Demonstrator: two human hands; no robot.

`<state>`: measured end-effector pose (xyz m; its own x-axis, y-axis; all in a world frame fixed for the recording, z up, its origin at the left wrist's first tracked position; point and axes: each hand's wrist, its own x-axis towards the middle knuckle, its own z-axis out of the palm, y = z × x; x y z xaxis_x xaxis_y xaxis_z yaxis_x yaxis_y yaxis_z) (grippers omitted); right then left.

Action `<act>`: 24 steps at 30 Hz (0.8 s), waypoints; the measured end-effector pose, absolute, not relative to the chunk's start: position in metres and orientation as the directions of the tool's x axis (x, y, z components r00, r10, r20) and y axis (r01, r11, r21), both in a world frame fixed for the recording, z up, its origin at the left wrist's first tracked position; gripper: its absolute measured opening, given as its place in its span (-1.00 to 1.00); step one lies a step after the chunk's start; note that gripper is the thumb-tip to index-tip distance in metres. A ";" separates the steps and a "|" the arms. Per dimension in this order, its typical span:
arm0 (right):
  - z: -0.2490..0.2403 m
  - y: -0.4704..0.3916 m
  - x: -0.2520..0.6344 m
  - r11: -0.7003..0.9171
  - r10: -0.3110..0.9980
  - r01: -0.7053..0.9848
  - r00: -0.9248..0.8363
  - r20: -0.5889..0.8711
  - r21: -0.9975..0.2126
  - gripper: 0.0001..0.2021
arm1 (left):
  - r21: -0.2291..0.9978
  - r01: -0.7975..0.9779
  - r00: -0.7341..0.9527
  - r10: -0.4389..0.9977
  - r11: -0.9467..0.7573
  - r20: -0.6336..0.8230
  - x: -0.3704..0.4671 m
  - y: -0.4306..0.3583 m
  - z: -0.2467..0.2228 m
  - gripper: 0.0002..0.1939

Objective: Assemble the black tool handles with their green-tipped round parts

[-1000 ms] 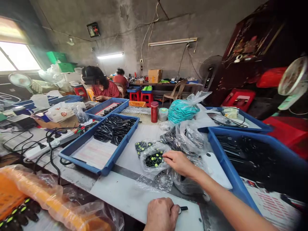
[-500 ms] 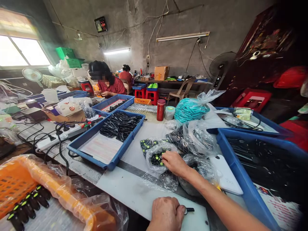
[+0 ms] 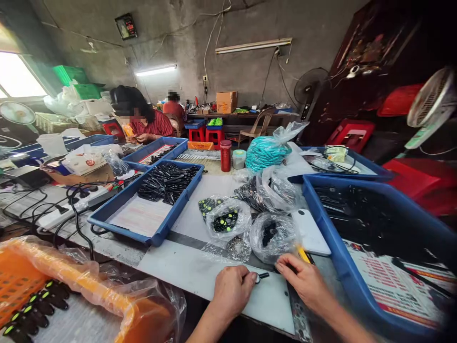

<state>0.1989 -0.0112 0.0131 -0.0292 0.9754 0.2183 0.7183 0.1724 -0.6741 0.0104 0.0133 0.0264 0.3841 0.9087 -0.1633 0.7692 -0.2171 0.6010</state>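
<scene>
My left hand (image 3: 233,288), low in the centre of the frame, pinches a black piece (image 3: 263,276) between thumb and forefinger over the white board (image 3: 171,264); a pale round part shows beside my thumb. My right hand (image 3: 305,281), lower right of centre, has its fingers drawn together next to the black bag (image 3: 289,236); whether they hold anything, I cannot tell. As I judge it, the row of green-dotted clips (image 3: 41,305) in the orange basket (image 3: 19,281), lower left, is finished work, while my pinched piece, showing no green dot, is only part-made. Plenty seems left: the dotted bag (image 3: 245,220), near the centre, and the black bag both hold loose parts
</scene>
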 end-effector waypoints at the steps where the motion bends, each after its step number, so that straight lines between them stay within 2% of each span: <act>1: 0.006 -0.018 0.200 0.198 0.966 0.734 -0.035 0.254 -0.649 -0.75 | 0.618 0.756 0.389 0.908 -0.216 -0.159 0.011 0.014 0.027 -0.68; 5: -0.016 -0.034 0.200 0.400 0.871 0.802 -0.182 0.457 -0.444 -0.71 | 0.671 0.708 0.413 0.900 -0.220 -0.140 0.010 0.015 0.028 -0.66; 8: -0.022 -0.040 0.199 0.469 0.824 0.821 -0.274 0.495 -0.325 -0.67 | 0.701 0.677 0.424 0.897 -0.224 -0.123 0.007 0.016 0.027 -0.66; 13: -0.018 -0.047 0.201 0.517 0.821 0.776 -0.330 0.466 -0.362 -0.71 | 0.759 0.620 0.428 0.897 -0.199 -0.114 -0.002 0.014 0.026 -0.67; 18: -0.012 -0.049 0.205 0.416 0.901 0.779 -0.282 0.329 -0.470 -0.77 | 0.804 0.562 0.467 0.877 -0.194 -0.115 -0.007 0.009 0.028 -0.77; 21: -0.012 -0.047 0.203 0.402 0.911 0.799 -0.299 0.285 -0.446 -0.78 | 0.820 0.541 0.471 0.875 -0.187 -0.111 -0.007 0.008 0.028 -0.81; 24: -0.010 -0.044 0.200 0.382 0.922 0.848 -0.323 0.213 -0.367 -0.82 | 0.824 0.527 0.467 0.881 -0.210 -0.074 -0.006 0.006 0.029 -0.83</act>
<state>0.1996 -0.0443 -0.0105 -0.3231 0.9220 0.2133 0.8479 0.3821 -0.3675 -0.0061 0.0062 0.0290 0.4666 0.8814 -0.0739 0.5267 -0.2097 0.8238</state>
